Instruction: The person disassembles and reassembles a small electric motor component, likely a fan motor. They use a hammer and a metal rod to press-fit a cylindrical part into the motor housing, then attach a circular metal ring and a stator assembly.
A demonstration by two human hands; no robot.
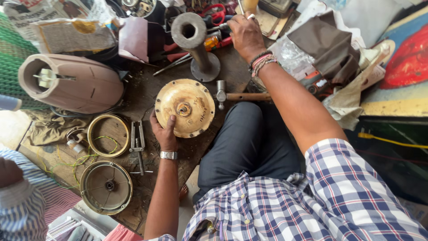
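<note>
My left hand (164,133) grips the near edge of a round, yellowish metal motor housing (187,106) with a shaft hole in its middle, holding it on the dark wooden work surface (147,91). My right hand (244,32) is stretched to the far side, fingers closed around a thin metal tool among a pile of tools (214,27); what kind of tool is hard to tell. A hammer (240,96) lies just right of the housing, under my right forearm. A grey metal pipe on a round base (196,42) stands upright behind the housing.
A brown domed fan cover (71,82) lies at the left. Near it sit a brass-coloured ring (107,135), pliers (137,143), a round grey end plate (106,187) and green wires (67,163). Another person's striped sleeve (18,196) is at lower left. Cloth and bags (325,44) fill the right.
</note>
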